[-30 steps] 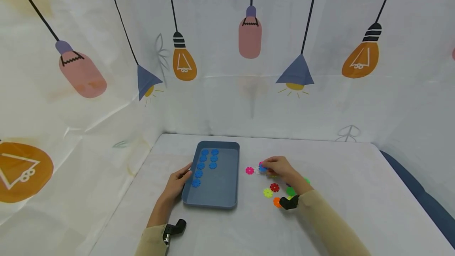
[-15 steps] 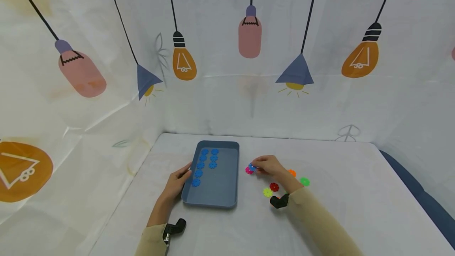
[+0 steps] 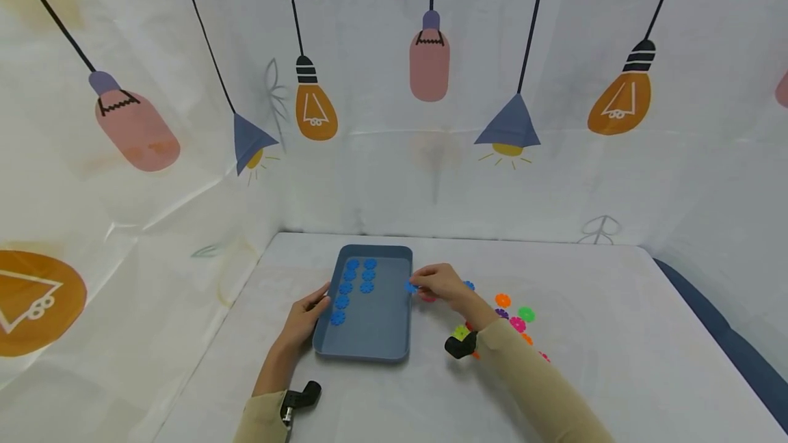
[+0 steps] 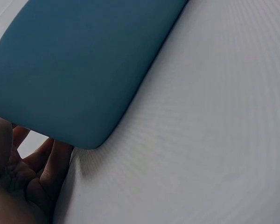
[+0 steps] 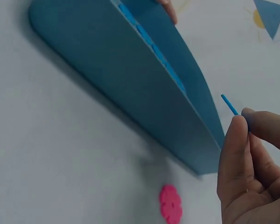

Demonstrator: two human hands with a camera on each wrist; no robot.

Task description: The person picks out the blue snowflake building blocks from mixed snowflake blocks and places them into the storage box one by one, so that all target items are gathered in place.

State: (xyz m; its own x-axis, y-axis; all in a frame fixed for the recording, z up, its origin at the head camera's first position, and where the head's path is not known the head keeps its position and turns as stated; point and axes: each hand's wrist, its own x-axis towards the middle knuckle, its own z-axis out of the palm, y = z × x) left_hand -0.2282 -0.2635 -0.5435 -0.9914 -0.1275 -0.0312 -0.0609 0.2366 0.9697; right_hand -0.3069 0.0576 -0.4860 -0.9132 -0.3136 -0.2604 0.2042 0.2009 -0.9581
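A blue-grey tray [image 3: 380, 327] lies on the table with several blue flower-shaped discs [image 3: 345, 288] in two columns in its left half. The left hand [image 3: 306, 318] grips the tray's left side, thumb at the rim; in the left wrist view its fingers [image 4: 56, 163] show by the tray's wall. Between thumb and fingertips, the right hand [image 3: 442, 284] pinches one blue flower-shaped disc [image 5: 229, 104], held by the tray's right rim. Below that hand, a pink flower disc [image 5: 171, 204] rests on the table.
Loose flower discs lie right of the tray, among them an orange one [image 3: 503, 300], a green one [image 3: 526, 314] and a yellow one [image 3: 460, 332]. The right forearm partly covers this group. A white sheet with printed lamps [image 3: 429, 63] hangs behind the table.
The right hand has moved left with the blue flower disc, from the loose pieces to the tray's right rim. The left hand has stayed on the tray.
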